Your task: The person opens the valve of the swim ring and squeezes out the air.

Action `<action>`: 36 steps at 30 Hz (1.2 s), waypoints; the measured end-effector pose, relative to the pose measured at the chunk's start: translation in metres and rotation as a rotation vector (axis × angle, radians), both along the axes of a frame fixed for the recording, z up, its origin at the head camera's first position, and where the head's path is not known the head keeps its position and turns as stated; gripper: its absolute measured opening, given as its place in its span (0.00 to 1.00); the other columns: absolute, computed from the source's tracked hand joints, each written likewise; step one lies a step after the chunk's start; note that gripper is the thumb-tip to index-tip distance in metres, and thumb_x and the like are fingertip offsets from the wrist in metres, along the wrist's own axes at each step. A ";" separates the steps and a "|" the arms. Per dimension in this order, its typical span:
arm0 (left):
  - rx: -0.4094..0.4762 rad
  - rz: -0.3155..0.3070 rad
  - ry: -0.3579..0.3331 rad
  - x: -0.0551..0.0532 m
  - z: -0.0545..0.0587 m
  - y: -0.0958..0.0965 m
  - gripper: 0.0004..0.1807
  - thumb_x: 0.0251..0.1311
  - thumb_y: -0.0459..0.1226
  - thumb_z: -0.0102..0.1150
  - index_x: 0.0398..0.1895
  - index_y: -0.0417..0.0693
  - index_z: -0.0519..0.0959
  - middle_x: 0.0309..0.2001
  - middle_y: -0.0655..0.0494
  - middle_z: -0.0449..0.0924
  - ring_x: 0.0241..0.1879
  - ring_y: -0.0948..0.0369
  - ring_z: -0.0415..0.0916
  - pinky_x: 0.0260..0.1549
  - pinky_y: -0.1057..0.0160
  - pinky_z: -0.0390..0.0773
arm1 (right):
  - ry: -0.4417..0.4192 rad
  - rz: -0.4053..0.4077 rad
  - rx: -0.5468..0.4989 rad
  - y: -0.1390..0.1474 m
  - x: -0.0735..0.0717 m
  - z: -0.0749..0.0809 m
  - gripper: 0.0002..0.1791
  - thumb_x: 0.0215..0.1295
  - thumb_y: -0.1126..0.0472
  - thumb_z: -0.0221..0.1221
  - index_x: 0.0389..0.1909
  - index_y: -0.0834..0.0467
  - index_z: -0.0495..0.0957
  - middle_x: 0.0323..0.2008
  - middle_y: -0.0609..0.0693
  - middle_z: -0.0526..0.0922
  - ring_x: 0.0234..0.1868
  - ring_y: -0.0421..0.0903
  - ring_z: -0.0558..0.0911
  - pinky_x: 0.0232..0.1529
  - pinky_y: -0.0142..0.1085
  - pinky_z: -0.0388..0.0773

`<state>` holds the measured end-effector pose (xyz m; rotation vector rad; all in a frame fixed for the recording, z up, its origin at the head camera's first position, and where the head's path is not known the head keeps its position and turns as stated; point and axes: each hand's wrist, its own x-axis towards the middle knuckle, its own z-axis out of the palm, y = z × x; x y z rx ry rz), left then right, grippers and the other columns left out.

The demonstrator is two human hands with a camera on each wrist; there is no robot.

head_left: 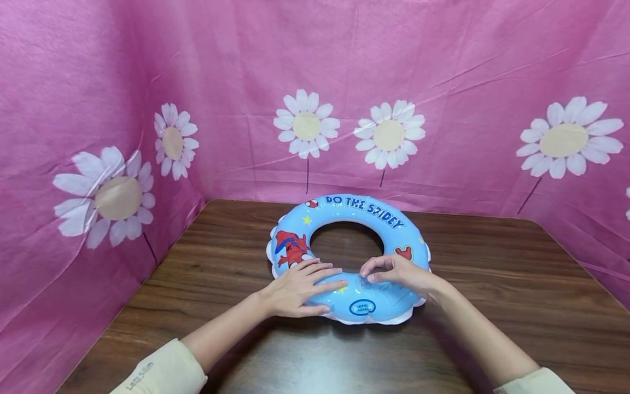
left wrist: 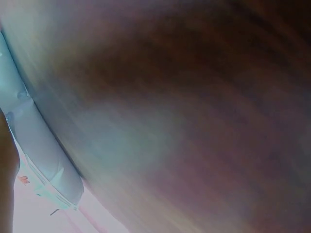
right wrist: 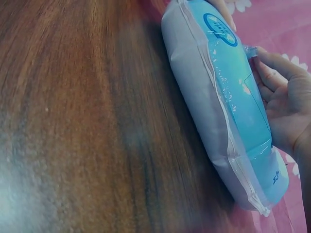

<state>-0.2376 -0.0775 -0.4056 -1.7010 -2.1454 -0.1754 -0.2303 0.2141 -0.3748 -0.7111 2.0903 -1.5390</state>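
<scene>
An inflated blue swim ring (head_left: 413, 227) with cartoon prints and the words "DO THE SPIDEY" lies flat on the wooden table. My left hand (head_left: 302, 287) rests on its near left part, fingers spread and straight across the top. At the ring's inner near edge my right hand (head_left: 401, 273) pinches a small clear air valve (right wrist: 250, 51) between thumb and forefinger. The valve sticks up from the blue top in the right wrist view. Only the ring's pale side (left wrist: 46, 145) and a sliver of the hand show in the left wrist view.
The dark wooden table (head_left: 206, 257) extends around the ring on all sides. A pink cloth (head_left: 236, 65) printed with large white daisies hangs behind the table and along both its sides.
</scene>
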 end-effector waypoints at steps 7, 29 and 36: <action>0.011 -0.004 -0.012 -0.001 -0.002 0.001 0.33 0.66 0.59 0.32 0.69 0.56 0.58 0.67 0.54 0.57 0.65 0.56 0.53 0.63 0.54 0.49 | 0.009 0.016 -0.007 0.001 -0.001 -0.002 0.11 0.63 0.62 0.56 0.39 0.67 0.76 0.46 0.59 0.76 0.52 0.55 0.71 0.54 0.45 0.63; 0.005 0.001 -0.071 -0.001 0.004 -0.001 0.33 0.64 0.58 0.39 0.69 0.57 0.58 0.66 0.55 0.58 0.65 0.57 0.54 0.63 0.54 0.50 | 0.153 0.104 -0.369 0.006 -0.001 -0.005 0.11 0.63 0.74 0.47 0.38 0.63 0.77 0.42 0.55 0.77 0.50 0.50 0.73 0.53 0.36 0.66; 0.133 0.051 -0.318 -0.002 0.029 -0.001 0.30 0.61 0.50 0.53 0.65 0.49 0.66 0.65 0.53 0.61 0.65 0.61 0.53 0.61 0.53 0.55 | 0.266 -0.113 -0.220 0.017 -0.006 0.024 0.10 0.66 0.69 0.48 0.41 0.68 0.76 0.41 0.54 0.79 0.48 0.53 0.75 0.52 0.41 0.70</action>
